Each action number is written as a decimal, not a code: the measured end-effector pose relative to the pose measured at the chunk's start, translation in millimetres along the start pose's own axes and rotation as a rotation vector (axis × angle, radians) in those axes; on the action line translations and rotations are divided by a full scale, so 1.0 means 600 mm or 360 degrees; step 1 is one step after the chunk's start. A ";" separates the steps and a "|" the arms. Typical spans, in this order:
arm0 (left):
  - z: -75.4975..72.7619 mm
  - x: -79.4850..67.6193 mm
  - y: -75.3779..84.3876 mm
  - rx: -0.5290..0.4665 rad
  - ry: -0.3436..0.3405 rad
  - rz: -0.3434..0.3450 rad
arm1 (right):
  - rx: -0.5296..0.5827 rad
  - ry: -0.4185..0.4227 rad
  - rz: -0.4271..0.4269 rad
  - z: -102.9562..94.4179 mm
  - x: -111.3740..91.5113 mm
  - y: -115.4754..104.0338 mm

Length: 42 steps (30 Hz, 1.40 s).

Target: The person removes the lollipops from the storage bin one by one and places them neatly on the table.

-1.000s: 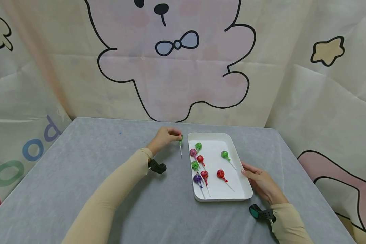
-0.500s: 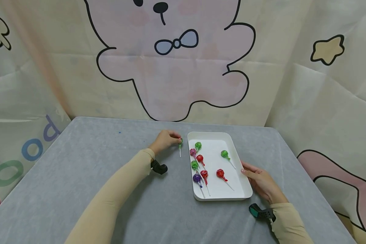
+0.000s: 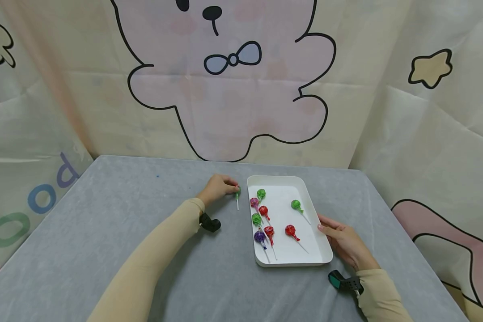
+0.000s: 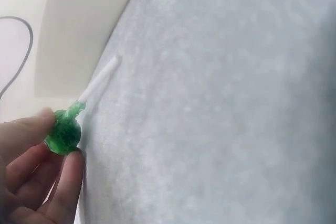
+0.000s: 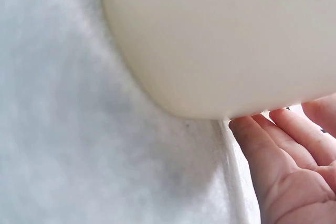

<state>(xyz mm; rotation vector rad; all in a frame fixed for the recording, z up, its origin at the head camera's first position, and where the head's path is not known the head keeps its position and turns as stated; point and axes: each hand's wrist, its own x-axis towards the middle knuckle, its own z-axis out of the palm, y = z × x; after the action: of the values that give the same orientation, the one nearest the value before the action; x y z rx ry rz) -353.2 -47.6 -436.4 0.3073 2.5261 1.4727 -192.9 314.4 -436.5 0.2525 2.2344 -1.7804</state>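
Note:
In the head view my left hand (image 3: 219, 189), left of the tray, pinches a green lollipop (image 4: 64, 134) by its wrapped head. Its white stick points toward me, close over the cloth. The white rectangular tray (image 3: 290, 257) lies at right of centre. My right hand (image 3: 348, 243) is at the tray's right side, thumb at the rim. In the right wrist view, nearly straight fingers (image 5: 262, 140) touch the outer wall. Along the tray's left side lie several lollipops, among them a purple one (image 3: 260, 236). A green lollipop (image 3: 296, 205) and a red lollipop (image 3: 290, 230) lie farther right.
A grey cloth (image 3: 209, 277) covers the table. Behind it hangs a printed curtain (image 3: 233, 112) with a cartoon bear, and more printed sheets stand at both sides. A tiny blue speck (image 3: 158, 176) lies on the cloth at the back left.
My left hand has come slightly lower and nearer in the head view, with the lollipop in it. The right hand and the tray keep their places.

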 end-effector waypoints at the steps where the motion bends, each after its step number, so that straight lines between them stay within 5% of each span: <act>1: 0.000 -0.001 0.000 0.0009 -0.0001 0.0005 | -0.0002 0.0002 0.0001 0.000 0.000 0.001; 22: -0.006 -0.005 0.000 0.0090 0.0041 0.0022 | 0.0009 0.0008 -0.0005 0.005 0.000 -0.001; 31: -0.016 -0.005 0.025 -0.0002 0.0104 -0.0065 | 0.0007 0.0011 0.0006 0.005 -0.003 0.001; 42: -0.004 -0.014 0.064 -0.0038 0.0084 0.0033 | 0.0005 -0.0006 -0.0014 0.000 -0.001 0.004</act>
<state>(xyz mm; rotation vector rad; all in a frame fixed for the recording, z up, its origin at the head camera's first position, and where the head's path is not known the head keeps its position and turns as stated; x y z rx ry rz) -342.6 -33.4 -401.0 0.2960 2.5513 1.5372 -191.6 314.9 -438.5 0.2405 2.2340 -1.7873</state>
